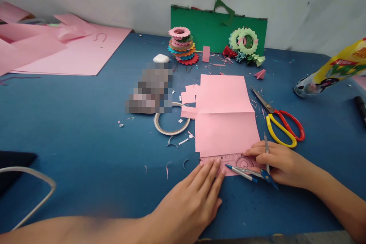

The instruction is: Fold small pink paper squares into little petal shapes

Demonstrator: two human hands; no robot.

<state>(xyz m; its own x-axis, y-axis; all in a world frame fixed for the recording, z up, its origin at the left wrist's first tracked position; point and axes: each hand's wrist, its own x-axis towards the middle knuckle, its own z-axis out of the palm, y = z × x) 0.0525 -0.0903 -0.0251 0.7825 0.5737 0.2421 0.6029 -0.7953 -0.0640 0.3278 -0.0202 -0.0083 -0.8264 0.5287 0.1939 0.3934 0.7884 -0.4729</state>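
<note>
A pink paper sheet (224,112) with a crease across it lies on the blue table (85,129). A clear ruler (228,158) rests along its near edge. My left hand (194,198) lies flat with its fingers stretched out, fingertips pressing the ruler's left end. My right hand (278,162) is closed around a thin pencil (266,148) at the ruler's right end. A blue compass with a pen (248,173) lies under and beside that hand.
Red-and-yellow scissors (281,122) lie right of the sheet, a tape ring (171,122) left of it. Stacked paper rosettes (183,45), green card (217,30) and green rosettes (246,42) stand at the back. Large pink sheets (71,49) lie far left; a yellow bottle (331,68) far right.
</note>
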